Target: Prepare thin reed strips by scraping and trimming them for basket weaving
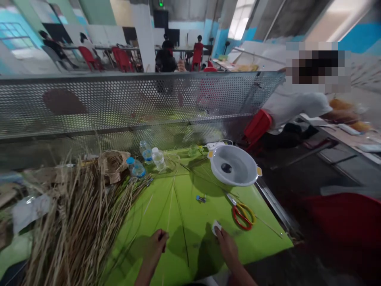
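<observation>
My left hand [157, 244] is closed at the front of the green tabletop [149, 214], its fingers pinched on a thin pale strip [170, 206] that runs away from me. To its right, my right hand [226, 243] grips a small white piece [216, 227] between thumb and fingers. A darker strip [182, 222] lies between the two hands. Scissors [244, 216] with red and yellow handles rest right of my right hand. Beyond the hands is a small clip [201, 198] with a blue end.
Dried stalks [77, 222] heap on the left beside a woven basket [113, 165]. Bottles [158, 159] stand near the perforated metal panel [133, 107]. A white basin [233, 165] sits at back right. A person in white [300, 101] sits at right.
</observation>
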`<state>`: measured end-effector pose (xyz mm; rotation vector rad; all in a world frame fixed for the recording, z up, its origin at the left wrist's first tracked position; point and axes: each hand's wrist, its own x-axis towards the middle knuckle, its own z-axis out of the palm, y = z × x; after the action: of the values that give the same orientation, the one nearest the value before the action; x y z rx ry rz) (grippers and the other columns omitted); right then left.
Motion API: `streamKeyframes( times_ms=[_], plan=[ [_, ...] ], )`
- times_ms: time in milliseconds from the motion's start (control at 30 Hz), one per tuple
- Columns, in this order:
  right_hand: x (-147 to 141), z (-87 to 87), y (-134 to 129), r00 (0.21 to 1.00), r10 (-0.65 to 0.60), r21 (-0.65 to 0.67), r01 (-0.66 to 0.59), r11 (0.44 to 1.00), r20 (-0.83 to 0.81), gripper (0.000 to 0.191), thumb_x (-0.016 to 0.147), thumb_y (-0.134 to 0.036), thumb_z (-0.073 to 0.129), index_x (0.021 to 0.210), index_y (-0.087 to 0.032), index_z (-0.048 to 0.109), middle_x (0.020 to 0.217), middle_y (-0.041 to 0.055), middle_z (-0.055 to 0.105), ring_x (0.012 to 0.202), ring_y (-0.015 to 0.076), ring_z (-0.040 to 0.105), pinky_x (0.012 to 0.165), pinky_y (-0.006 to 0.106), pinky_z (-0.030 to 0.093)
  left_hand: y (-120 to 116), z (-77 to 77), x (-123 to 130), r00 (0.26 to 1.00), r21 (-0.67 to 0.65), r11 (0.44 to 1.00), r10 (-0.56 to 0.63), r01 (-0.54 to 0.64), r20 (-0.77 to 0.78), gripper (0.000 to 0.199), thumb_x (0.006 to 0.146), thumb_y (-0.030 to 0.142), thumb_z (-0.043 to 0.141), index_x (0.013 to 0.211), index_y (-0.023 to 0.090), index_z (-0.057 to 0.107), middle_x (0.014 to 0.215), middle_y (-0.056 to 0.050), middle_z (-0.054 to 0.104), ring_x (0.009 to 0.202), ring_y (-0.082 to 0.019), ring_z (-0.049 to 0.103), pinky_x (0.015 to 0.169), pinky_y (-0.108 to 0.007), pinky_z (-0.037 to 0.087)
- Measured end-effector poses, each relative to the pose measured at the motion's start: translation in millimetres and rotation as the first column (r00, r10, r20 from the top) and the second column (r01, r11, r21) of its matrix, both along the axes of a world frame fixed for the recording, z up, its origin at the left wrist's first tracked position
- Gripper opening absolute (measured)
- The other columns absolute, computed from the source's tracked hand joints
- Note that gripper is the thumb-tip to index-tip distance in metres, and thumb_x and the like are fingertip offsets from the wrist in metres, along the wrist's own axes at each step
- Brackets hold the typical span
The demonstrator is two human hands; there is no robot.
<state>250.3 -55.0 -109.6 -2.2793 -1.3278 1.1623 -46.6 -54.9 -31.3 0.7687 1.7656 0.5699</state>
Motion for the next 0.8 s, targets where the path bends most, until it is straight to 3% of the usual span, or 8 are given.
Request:
streamKeyframes(
  times_ms=[133,400,567,800],
  plan=[
    [10,-9.4,-2,0.991,0.077,0.023,-0.075,0.997,-0.106,0.052,0.09,-0.057,0.029,0.08,-0.022,0.065,0.069,0.0083,0.07,0.067,0.025,0.066,0.064,0.033,0.045,-7,2.9,14,0.997,0.024,0.997,0.079,-0.08,0.015,0.043,0.064,0.065,0.058,0.063,0.023,0.048,0.047,0.008,0.04,0.047,-0.014,0.043,0.054,-0.027,0.035],
    [13,-17.7,-4,0.985,0.089,0.081,-0.078,0.994,-0.147,0.051,0.088,-0.059,0.031,0.075,-0.022,0.064,0.068,0.0089,0.07,0.067,0.0254,0.066,0.064,0.033,0.045,-21,1.1,19,0.977,0.055,0.982,0.173,-0.181,0.122,0.054,0.056,0.073,0.063,0.066,0.021,0.052,0.048,0.008,0.041,0.047,-0.012,0.041,0.054,-0.027,0.033],
    [9,-14.9,-4,0.99,0.075,0.095,-0.064,0.993,-0.117,0.05,0.088,-0.057,0.032,0.084,-0.021,0.067,0.072,0.0079,0.072,0.07,0.0252,0.067,0.065,0.032,0.045,-20,9.1,5,0.978,0.085,0.986,0.126,-0.142,0.166,0.052,0.059,0.07,0.064,0.067,0.02,0.054,0.051,0.007,0.045,0.048,-0.012,0.041,0.053,-0.026,0.033],
    [-4,-14.0,-4,1.0,0.005,0.058,-0.006,0.998,0.019,0.05,0.087,-0.058,0.034,0.088,-0.021,0.067,0.078,0.0096,0.072,0.075,0.028,0.067,0.068,0.035,0.044,-11,21.3,-39,0.967,0.096,0.995,-0.022,-0.002,0.252,0.04,0.066,0.058,0.064,0.068,0.02,0.052,0.053,0.006,0.047,0.05,-0.011,0.042,0.053,-0.025,0.033]
  ],
)
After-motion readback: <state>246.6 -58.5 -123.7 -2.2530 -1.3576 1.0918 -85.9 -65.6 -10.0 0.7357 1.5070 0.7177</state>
